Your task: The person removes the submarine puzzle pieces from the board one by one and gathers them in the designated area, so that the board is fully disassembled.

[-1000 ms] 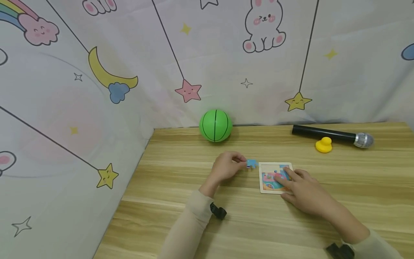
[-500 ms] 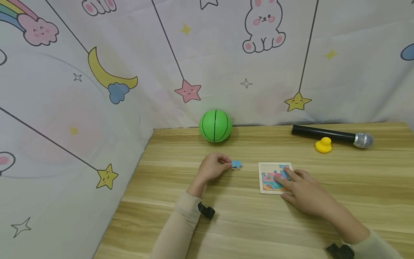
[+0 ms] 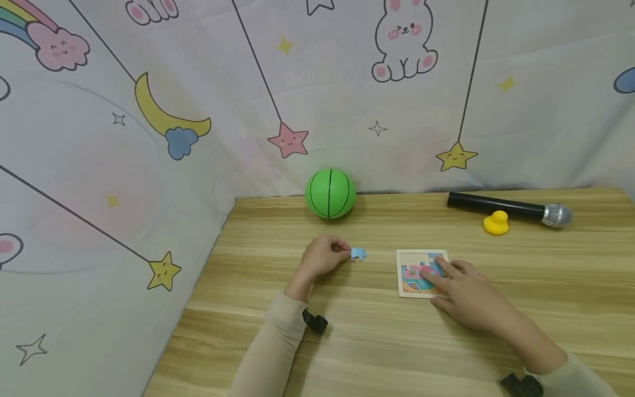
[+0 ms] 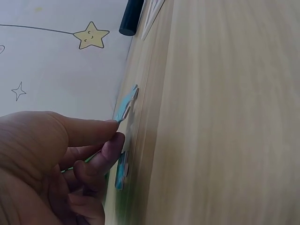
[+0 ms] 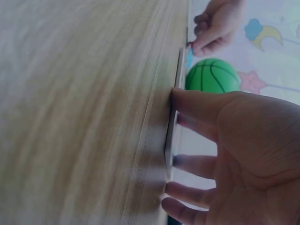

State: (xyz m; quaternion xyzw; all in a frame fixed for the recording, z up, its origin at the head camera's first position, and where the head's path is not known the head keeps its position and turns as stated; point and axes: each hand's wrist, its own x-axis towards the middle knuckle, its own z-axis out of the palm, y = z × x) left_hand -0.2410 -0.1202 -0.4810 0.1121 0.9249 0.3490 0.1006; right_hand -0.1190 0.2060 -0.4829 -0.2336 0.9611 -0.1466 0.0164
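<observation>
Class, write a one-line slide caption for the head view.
Left hand pinches a blue puzzle piece while the right hand rests on a partly filled puzzle board.

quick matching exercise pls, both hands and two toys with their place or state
1. left hand
2. green ball
3. right hand
4. yellow duck

A. in front of the microphone
B. pinching a blue puzzle piece
C. near the backdrop, left of the microphone
D. fingers on the framed puzzle

Pairs: 1-B; 2-C; 3-D; 4-A

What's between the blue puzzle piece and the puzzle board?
Only bare wooden table lies between the blue piece and board, as the head view shows.
</observation>
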